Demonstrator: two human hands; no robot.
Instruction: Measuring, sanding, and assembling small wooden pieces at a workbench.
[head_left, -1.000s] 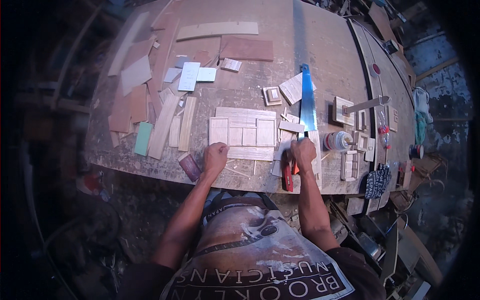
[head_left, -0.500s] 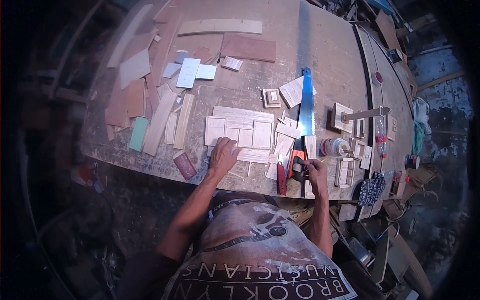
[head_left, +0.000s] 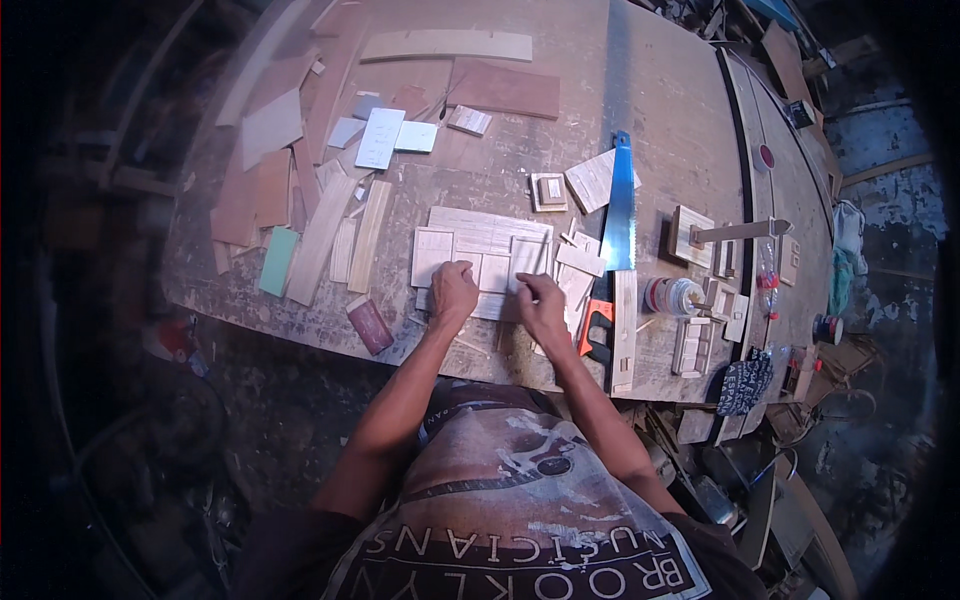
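A pale wooden panel (head_left: 490, 224) lies near the bench's front edge, with a framed square (head_left: 433, 245) on its left and another framed piece (head_left: 529, 250) on its right. My left hand (head_left: 453, 292) rests on its middle, fingers curled down and fingertips against thin wood pieces there. Close by, my right hand (head_left: 543, 308) has its thumb and fingers pinched together at the right framed piece's lower edge. Anything between those fingers is too small to make out. Thin wood scraps (head_left: 578, 260) lie just right of the panel.
A blue handsaw (head_left: 620, 205) with an orange and black handle (head_left: 597, 330) lies to the right. Beyond it stand a jar (head_left: 672, 296) and small wooden assemblies (head_left: 692, 345). Boards (head_left: 325, 235) and a red block (head_left: 370, 326) lie to the left.
My right hand has moved left from beside the saw handle to the panel. My left hand's fingers have curled in and shifted slightly right. The red utility knife is hidden now.
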